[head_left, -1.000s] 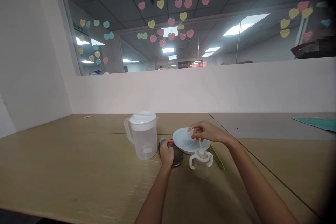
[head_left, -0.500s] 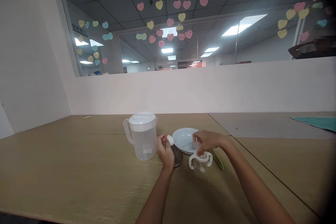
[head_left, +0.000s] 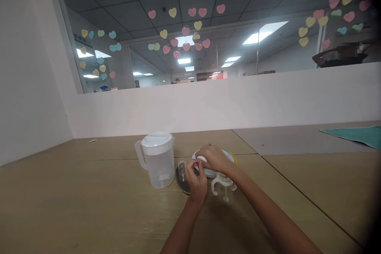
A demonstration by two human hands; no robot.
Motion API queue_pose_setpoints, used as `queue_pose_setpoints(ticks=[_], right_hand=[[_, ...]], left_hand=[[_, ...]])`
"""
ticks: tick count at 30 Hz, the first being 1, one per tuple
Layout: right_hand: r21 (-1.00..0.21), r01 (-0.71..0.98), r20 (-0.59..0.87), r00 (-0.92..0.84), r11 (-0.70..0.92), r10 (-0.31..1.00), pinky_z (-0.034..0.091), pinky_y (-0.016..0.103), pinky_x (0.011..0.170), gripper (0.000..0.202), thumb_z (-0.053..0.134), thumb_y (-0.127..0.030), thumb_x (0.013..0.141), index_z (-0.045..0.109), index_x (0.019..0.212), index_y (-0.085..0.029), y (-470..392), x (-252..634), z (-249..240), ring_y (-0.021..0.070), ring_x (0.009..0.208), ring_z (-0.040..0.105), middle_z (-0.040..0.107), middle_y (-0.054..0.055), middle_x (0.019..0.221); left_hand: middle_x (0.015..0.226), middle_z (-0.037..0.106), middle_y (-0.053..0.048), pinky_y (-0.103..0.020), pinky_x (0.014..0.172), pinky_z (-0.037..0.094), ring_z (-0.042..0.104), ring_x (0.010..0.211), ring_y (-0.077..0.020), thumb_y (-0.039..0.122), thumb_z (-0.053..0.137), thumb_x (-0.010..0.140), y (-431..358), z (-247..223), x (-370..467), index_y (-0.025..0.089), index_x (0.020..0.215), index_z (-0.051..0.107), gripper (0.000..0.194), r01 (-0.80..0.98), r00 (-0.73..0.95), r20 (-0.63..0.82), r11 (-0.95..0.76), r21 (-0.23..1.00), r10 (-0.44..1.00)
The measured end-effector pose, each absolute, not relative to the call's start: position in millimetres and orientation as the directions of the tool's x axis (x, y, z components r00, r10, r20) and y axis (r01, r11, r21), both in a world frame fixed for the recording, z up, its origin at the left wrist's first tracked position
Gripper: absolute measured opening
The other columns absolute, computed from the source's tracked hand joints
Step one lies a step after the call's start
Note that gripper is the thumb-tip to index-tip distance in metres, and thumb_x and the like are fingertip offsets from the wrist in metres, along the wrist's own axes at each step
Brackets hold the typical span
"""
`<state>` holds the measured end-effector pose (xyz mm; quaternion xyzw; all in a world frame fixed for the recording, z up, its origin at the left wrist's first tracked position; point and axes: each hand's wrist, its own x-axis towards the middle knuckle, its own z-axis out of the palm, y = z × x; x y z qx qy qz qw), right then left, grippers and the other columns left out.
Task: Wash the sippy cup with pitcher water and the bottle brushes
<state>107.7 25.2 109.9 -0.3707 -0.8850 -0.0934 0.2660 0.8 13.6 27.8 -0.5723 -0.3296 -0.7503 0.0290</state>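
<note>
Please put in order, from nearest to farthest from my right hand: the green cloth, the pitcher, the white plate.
From your right hand:
1. White plate: partly hidden behind the hand.
2. Pitcher: to the left.
3. Green cloth: far right.

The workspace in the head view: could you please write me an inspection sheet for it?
Surface: wood-toned table, with seams and a greyish section at far right.
Things: small white piece between both hands; two-handled clear cup, lidded pitcher, white plate, partly hidden; small clear cup on a dark round tray.
Clutter: pale scrap at left, green cloth at far right.
Hands: left and right meet at the white piece.
Cables: nothing seen.
Surroundings: white wall, glass with heart-shaped notes, person at upper right.
</note>
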Motion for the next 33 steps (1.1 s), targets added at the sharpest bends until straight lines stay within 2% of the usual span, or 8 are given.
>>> queue_pose_setpoints(ticks=[2, 4, 12, 19, 24, 29, 31, 33], right_hand=[[0.035, 0.711, 0.566, -0.594, 0.703, 0.572, 0.029, 0.031, 0.079, 0.013, 0.058, -0.031, 0.077, 0.063, 0.086, -0.022, 26.9, 110.3, 112.2, 0.0177, 0.08, 0.056, 0.066, 0.003, 0.08], [0.065, 0.719, 0.589, -0.587, 0.692, 0.555, 0.027, 0.032, 0.081, 0.015, 0.058, -0.033, 0.077, 0.062, 0.086, -0.022, 27.9, 112.5, 113.1, 0.0182, 0.081, 0.056, 0.066, 0.004, 0.082], [0.082, 0.765, 0.653, -0.525, 0.639, 0.545, 0.026, 0.032, 0.082, 0.018, 0.055, -0.028, 0.072, 0.054, 0.087, -0.019, 30.4, 113.8, 107.8, 0.0173, 0.073, 0.051, 0.062, 0.003, 0.076], [0.07, 0.76, 0.689, -0.505, 0.646, 0.519, 0.026, 0.033, 0.084, 0.029, 0.061, -0.036, 0.067, 0.051, 0.087, -0.019, 37.1, 114.3, 103.2, 0.0182, 0.078, 0.049, 0.059, 0.003, 0.082], [0.091, 0.738, 0.729, -0.507, 0.669, 0.46, 0.026, 0.036, 0.088, 0.028, 0.061, -0.04, 0.068, 0.052, 0.085, -0.019, 37.0, 115.5, 105.2, 0.0196, 0.081, 0.048, 0.058, 0.005, 0.083], [0.054, 0.687, 0.755, -0.503, 0.725, 0.421, 0.025, 0.038, 0.093, 0.024, 0.06, -0.037, 0.07, 0.051, 0.084, -0.02, 36.0, 109.7, 107.0, 0.0187, 0.08, 0.049, 0.057, 0.003, 0.08], [0.023, 0.67, 0.757, -0.496, 0.742, 0.425, 0.027, 0.037, 0.092, 0.02, 0.059, -0.034, 0.071, 0.051, 0.083, -0.02, 37.0, 110.7, 107.1, 0.0185, 0.079, 0.049, 0.057, 0.003, 0.079], [-0.026, 0.678, 0.767, -0.458, 0.734, 0.45, 0.03, 0.035, 0.089, 0.015, 0.057, -0.03, 0.071, 0.051, 0.08, -0.02, 38.2, 118.8, 107.7, 0.0182, 0.078, 0.05, 0.057, 0.002, 0.078]], left_hand=[[0.08, 0.05, -0.003, -0.027, 0.069, 0.046, 0.052, 0.075, -0.0128, 0.017, 0.049, 0.084, 12.8, 31.4, -0.3, 0.018, 0.085, 0.05, 0.002, 0.493, -0.3, 0.92, -0.785, 0.376, 0.252], [0.08, 0.049, -0.003, -0.026, 0.068, 0.046, 0.051, 0.075, -0.0124, 0.012, 0.048, 0.083, 9.9, 35.3, 0.2, 0.018, 0.085, 0.052, 0.007, 0.545, -0.25, 0.951, -0.786, 0.292, 0.181], [0.08, 0.046, -0.002, -0.022, 0.067, 0.044, 0.051, 0.074, -0.0102, -0.002, 0.044, 0.079, -2.0, 45.0, 3.4, 0.019, 0.087, 0.054, 0.024, 0.614, -0.114, 0.993, -0.783, 0.1, 0.037], [0.082, 0.044, -0.002, -0.023, 0.067, 0.046, 0.05, 0.075, -0.0104, -0.001, 0.042, 0.08, 5.4, 39.6, -2.0, 0.02, 0.091, 0.056, 0.027, 0.626, -0.03, 1.0, -0.779, 0.024, 0.006], [0.083, 0.043, -0.003, -0.022, 0.068, 0.046, 0.049, 0.077, -0.0114, -0.001, 0.041, 0.079, 9.2, 36.5, -8.7, 0.021, 0.094, 0.057, 0.03, 0.614, -0.012, 1.0, -0.789, 0.005, -0.003], [0.085, 0.043, -0.003, -0.022, 0.069, 0.046, 0.048, 0.076, -0.0112, -0.001, 0.043, 0.077, 10.1, 41.9, -20.3, 0.021, 0.096, 0.059, 0.033, 0.634, 0.064, 0.998, -0.771, -0.062, -0.027], [0.087, 0.044, -0.004, -0.023, 0.069, 0.047, 0.05, 0.077, -0.0114, 0.0, 0.042, 0.078, 7.7, 49.4, -20.4, 0.021, 0.1, 0.058, 0.035, 0.634, 0.105, 0.994, -0.773, -0.033, 0.043], [0.092, 0.047, -0.006, -0.025, 0.072, 0.049, 0.053, 0.082, -0.0129, 0.0, 0.04, 0.079, -0.3, 56.3, -18.3, 0.022, 0.109, 0.055, 0.041, 0.64, 0.155, 0.971, -0.767, 0.042, 0.183]])
